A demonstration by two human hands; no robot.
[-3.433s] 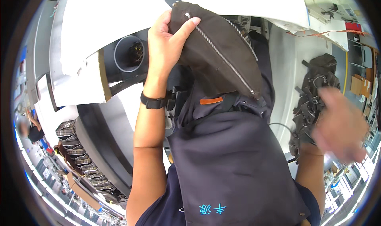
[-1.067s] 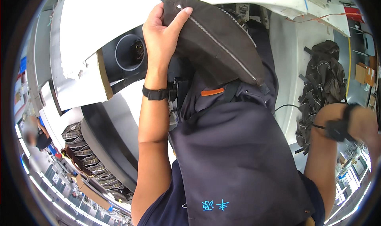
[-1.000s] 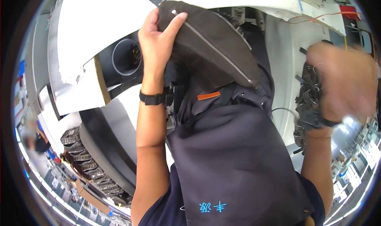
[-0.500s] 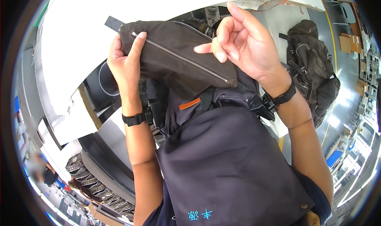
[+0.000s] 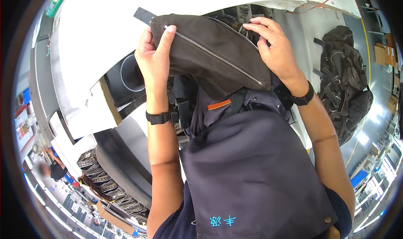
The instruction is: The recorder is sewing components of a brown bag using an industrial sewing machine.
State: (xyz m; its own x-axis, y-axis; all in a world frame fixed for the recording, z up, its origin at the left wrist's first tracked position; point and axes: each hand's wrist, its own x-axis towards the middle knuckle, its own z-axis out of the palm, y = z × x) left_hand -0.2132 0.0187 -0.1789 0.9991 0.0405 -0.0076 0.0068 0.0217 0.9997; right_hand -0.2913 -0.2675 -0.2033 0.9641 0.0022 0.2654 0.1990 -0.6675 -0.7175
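A dark brown fabric bag piece (image 5: 197, 65) with a long silver zipper (image 5: 218, 58) hangs in front of me. My left hand (image 5: 156, 46) pinches its left end, thumb on top by the zipper's upper end. From that corner sticks out a dark strap tab (image 5: 144, 15). My right hand (image 5: 273, 44) is at the piece's right edge, beside a second, curved zipper (image 5: 235, 28). Its fingers are stretched and apart, with nothing seen in them; whether a fingertip touches the edge, I cannot tell. Plaid lining shows behind that edge.
A white table (image 5: 100, 33) spreads behind and to the left. At the right, several dark brown bags (image 5: 344, 79) lie in a pile. My dark apron (image 5: 252, 172) fills the lower middle. Folded plaid pieces (image 5: 109, 186) are stacked lower left. Another person (image 5: 56, 169) is at far left.
My right hand has turned and come over to the bag piece's right edge from its raised, finger-pointing pose. The left hand keeps its hold. The whole view has shifted slightly.
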